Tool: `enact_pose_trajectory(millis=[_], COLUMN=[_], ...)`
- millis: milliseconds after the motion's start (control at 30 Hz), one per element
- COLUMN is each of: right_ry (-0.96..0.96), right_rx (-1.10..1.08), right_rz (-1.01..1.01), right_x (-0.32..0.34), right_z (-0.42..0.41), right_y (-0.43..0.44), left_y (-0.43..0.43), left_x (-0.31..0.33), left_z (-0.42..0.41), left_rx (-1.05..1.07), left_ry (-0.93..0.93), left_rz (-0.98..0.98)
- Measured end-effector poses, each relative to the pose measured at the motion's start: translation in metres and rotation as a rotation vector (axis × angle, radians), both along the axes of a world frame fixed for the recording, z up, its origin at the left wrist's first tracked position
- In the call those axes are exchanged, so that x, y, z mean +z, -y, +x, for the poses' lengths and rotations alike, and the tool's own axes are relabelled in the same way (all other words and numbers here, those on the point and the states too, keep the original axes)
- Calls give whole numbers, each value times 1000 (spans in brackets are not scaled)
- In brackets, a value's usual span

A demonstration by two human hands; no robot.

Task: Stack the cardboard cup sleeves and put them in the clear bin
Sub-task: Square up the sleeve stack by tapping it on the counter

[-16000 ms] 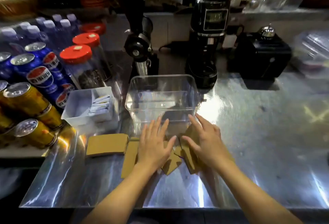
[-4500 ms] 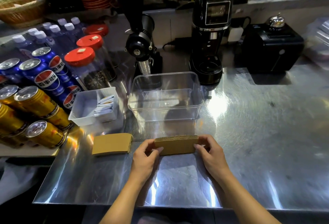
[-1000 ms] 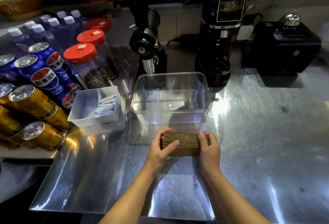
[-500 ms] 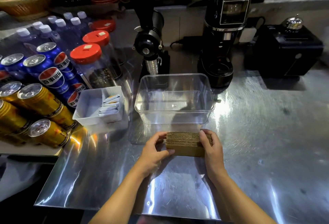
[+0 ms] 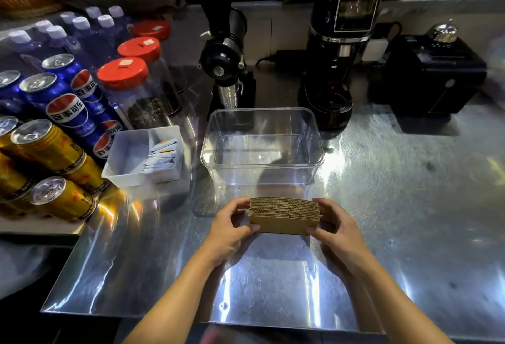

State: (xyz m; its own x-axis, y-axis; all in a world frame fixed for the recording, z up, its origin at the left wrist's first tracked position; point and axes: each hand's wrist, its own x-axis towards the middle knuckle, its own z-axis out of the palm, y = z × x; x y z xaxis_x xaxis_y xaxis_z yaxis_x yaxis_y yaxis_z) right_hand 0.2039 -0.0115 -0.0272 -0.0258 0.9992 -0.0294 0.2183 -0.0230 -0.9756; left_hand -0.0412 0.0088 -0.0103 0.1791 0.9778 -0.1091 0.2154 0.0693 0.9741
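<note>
A thick stack of brown cardboard cup sleeves (image 5: 284,216) stands on edge on the steel counter, just in front of the clear bin (image 5: 262,164). My left hand (image 5: 231,227) grips the stack's left end and my right hand (image 5: 334,224) grips its right end. The corrugated top edges of the sleeves face up and look even. The clear bin holds nothing and sits a short way behind the stack.
A white tray (image 5: 128,163) with sachets sits left of the bin. Soda cans (image 5: 54,149) and red-lidded jars (image 5: 131,89) crowd the left side. Two black grinders (image 5: 338,51) and a black box (image 5: 434,76) stand behind the bin.
Scattered sleeves were gathered into one stack, including the pile that lay at the left. In the last second the stack stays held at both ends near the bin's front wall.
</note>
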Motion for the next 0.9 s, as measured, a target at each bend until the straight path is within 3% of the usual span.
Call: enact_pose_trajectory(millis=[333, 600, 800, 900], right_ry=[-65, -301, -344, -333], right_rx=[-62, -164, -267, -326], right_rz=[33, 146, 47, -95], right_x=[16, 87, 123, 119], right_z=[-9, -26, -48, -55], right_y=[-1, -50, -112, -140], left_y=[3, -46, -111, -137], left_x=[3, 69, 113, 109], left_z=[3, 0, -1, 1], left_rx=[110, 171, 221, 264], left_ry=[44, 175, 289, 219], left_rz=[34, 232, 161, 22])
